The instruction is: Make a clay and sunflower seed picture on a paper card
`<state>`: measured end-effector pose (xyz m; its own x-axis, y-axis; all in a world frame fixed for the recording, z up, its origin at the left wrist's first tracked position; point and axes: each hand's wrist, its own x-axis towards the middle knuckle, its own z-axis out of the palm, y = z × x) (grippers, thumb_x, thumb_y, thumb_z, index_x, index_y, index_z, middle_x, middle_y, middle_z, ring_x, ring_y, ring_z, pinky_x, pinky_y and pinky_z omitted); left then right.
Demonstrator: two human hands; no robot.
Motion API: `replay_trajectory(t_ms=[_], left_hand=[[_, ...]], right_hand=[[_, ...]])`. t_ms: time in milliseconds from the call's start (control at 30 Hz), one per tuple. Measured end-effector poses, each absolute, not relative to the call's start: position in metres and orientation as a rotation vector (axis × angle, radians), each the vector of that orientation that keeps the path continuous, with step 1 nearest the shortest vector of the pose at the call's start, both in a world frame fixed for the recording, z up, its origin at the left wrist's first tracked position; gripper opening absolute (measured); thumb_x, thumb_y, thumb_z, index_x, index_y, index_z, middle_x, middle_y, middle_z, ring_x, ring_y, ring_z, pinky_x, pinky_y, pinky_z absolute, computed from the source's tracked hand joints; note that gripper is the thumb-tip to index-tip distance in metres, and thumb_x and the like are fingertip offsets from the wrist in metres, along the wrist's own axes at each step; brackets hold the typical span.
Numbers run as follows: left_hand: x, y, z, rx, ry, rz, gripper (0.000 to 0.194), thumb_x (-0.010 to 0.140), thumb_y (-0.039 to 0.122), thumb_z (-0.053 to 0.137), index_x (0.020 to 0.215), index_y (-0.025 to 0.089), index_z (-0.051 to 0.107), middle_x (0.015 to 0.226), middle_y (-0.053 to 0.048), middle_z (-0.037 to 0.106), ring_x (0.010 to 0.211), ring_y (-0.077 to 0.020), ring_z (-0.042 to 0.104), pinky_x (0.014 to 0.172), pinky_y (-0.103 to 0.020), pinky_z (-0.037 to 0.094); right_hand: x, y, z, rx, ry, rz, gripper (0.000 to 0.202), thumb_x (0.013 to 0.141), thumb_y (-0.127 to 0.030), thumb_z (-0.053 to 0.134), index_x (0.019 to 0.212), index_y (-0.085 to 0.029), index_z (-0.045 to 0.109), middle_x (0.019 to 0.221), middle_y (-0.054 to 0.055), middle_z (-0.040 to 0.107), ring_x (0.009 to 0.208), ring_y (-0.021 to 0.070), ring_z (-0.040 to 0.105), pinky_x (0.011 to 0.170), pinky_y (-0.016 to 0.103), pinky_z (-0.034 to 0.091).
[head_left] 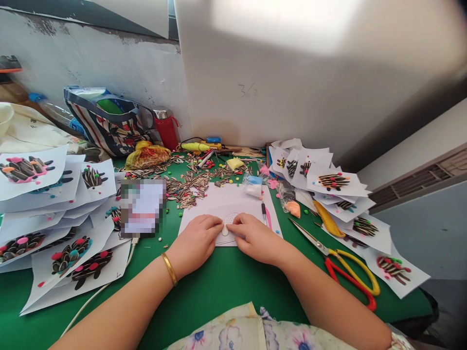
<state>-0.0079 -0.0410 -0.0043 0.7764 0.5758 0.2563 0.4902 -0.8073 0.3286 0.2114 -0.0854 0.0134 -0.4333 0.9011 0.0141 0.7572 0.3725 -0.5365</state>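
My left hand (199,239) and my right hand (254,237) meet over a sheet of white paper (204,206) on the green table. Their fingertips are closed together at a small pale rounded piece or outline (225,231), too small to make out. Just above it, a dotted round drawing (230,218) shows between the hands. Right of my right hand lie a black pen (263,212) and a pink strip (268,218) on the paper. At its upper right are packets of blue clay (254,180) and white clay (252,190).
Loose sunflower seeds (188,187) spread behind the paper. Seed-decorated sheets are stacked at left (78,287) and right (396,265). Scissors (337,256) lie open beside my right forearm. A phone (142,206) with its cable (130,255) is left. A red flask (167,130) stands behind.
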Motion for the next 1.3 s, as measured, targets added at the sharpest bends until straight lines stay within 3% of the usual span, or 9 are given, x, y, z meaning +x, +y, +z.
replay_trajectory(t_ms=[367,633,933,1300], left_hand=[[-0.010,-0.040,-0.004,2.712,0.826,0.504,0.035,0.088,0.009,0.048,0.119,0.018,0.061,0.118,-0.009,0.062,0.110,-0.0222,0.054,0.100,-0.041,0.046],[-0.010,-0.041,-0.003,2.690,0.832,0.512,0.033,0.088,0.009,0.048,0.116,0.020,0.061,0.117,-0.009,0.062,0.109,-0.0226,0.055,0.099,-0.042,0.047],[-0.008,-0.042,0.000,2.673,0.857,0.537,0.039,0.087,0.008,0.046,0.121,0.022,0.059,0.116,-0.008,0.062,0.109,-0.0222,0.055,0.098,-0.042,0.047],[0.000,-0.047,0.003,2.699,0.939,0.452,0.038,0.091,0.017,0.045,0.126,0.025,0.058,0.117,-0.008,0.059,0.111,-0.0244,0.052,0.101,-0.046,0.042]], right_hand=[[0.211,-0.084,0.011,-1.450,-2.284,0.753,0.038,0.087,-0.011,0.047,0.118,-0.025,0.062,0.108,0.007,0.054,0.103,0.0196,0.052,0.094,0.033,0.044],[0.209,-0.087,0.005,-1.442,-2.234,0.729,0.050,0.084,-0.006,0.048,0.127,-0.030,0.059,0.108,0.006,0.054,0.103,0.0196,0.053,0.095,0.036,0.044],[0.210,-0.092,-0.002,-1.392,-2.139,0.674,0.042,0.087,-0.007,0.047,0.120,-0.026,0.065,0.111,0.007,0.057,0.105,0.0199,0.054,0.095,0.037,0.047],[0.204,-0.097,-0.001,-1.439,-2.226,0.481,0.037,0.087,-0.010,0.050,0.118,-0.023,0.063,0.111,0.009,0.059,0.104,0.0232,0.054,0.092,0.041,0.047]])
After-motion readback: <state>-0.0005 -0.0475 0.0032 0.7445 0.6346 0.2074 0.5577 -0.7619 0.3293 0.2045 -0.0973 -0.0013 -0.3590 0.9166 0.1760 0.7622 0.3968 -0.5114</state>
